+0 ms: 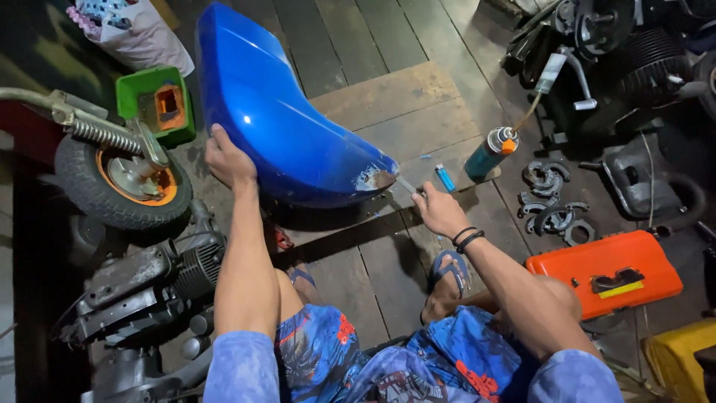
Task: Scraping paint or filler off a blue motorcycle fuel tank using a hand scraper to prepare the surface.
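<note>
Scraping a blue fender on the wooden floor

The left hand (pixel 227 160) grips the upright blue fender (pixel 283 112) at its edge; the right hand (pixel 438 210) pinches a thin tool (pixel 407 185) against its chipped tip. The fender looks light, stiff and slick, best held by the rim.

Single head-worn view, looking steeply down and forward from close range over the seated person's knees onto the plank floor (pixel 388 97); no second view.
</note>
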